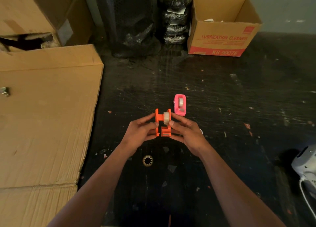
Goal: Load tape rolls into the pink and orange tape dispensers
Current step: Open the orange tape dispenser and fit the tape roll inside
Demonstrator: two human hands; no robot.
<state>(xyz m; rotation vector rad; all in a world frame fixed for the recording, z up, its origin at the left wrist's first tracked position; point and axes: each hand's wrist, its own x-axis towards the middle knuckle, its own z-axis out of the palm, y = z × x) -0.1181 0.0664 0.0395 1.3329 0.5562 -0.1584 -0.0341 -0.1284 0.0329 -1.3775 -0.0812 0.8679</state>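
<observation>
Both hands hold the split orange dispenser at frame centre.

The left hand point(139, 132) grips one half of the orange dispenser point(162, 123), the right hand point(185, 131) the other, fingers closed on it, a tape roll point(166, 118) between. The pink dispenser point(179, 105), roll inside, stands on the dark counter point(222, 98) just above.

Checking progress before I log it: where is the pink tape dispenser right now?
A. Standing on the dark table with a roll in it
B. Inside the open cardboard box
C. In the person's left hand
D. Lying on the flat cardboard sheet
A: the pink tape dispenser stands on the dark table with a tape roll seated inside, just beyond both hands, which hold the orange dispenser.
</observation>
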